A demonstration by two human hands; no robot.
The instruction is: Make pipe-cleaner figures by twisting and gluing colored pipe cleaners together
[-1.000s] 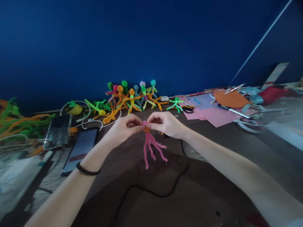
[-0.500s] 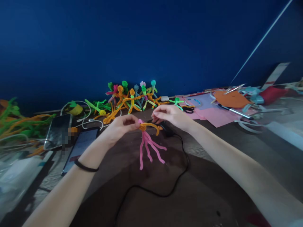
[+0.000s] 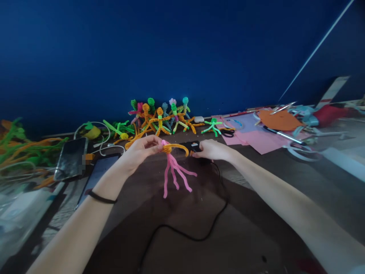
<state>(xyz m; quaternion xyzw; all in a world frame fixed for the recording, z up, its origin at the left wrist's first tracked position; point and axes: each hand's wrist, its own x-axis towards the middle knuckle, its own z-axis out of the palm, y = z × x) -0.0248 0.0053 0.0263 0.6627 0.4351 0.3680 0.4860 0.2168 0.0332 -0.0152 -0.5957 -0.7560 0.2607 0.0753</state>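
My left hand [image 3: 144, 152] pinches a small pipe-cleaner figure by its top. Several pink pipe-cleaner legs [image 3: 177, 171] hang down from it. Around its upper part an orange pipe cleaner [image 3: 173, 147] is wound, its free end curving off to the right. My right hand [image 3: 213, 150] is closed on a black corded tool [image 3: 191, 146] lying on the table, a pale label on top and a small orange tip near my thumb. The tool's kind is not clear, since my fingers cover part of it.
Finished pipe-cleaner figures [image 3: 159, 118] stand along the blue wall. Two phones [image 3: 71, 156] and loose pipe cleaners [image 3: 19, 148] lie at left. Pink paper [image 3: 261, 141], black-handled scissors [image 3: 227, 133] and an orange piece [image 3: 279, 120] are at right. A black cord [image 3: 196, 239] loops across the front.
My right hand has come down from above the orange pipe cleaner onto the black tool. My left hand, with the figure, has shifted slightly left and up.
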